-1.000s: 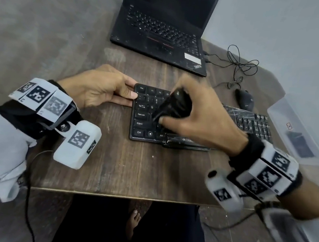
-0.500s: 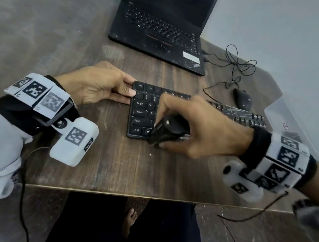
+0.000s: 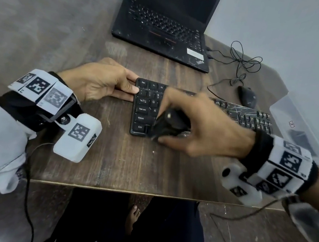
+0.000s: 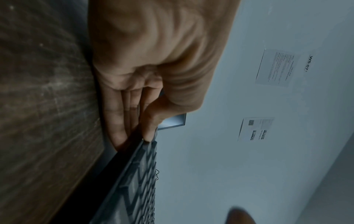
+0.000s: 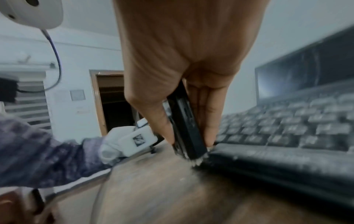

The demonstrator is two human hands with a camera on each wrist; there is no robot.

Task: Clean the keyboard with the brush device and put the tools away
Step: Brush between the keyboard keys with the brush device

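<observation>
A black keyboard lies across the wooden table. My right hand grips a black brush device over the keyboard's front left corner. In the right wrist view the brush device is pinched between thumb and fingers, its pale bristles at the front edge of the keyboard. My left hand pinches the keyboard's left end, thumb on top near the Esc row. In the left wrist view the left hand has its thumb above and its fingers below the edge of the keyboard.
An open black laptop sits at the back of the table. A black mouse with a tangled cable lies behind the keyboard's right end. A clear plastic box stands at the right edge.
My right hand drew the brush device from the upper rows down to the keyboard's front edge, then slightly back up. The left hand kept its hold.
</observation>
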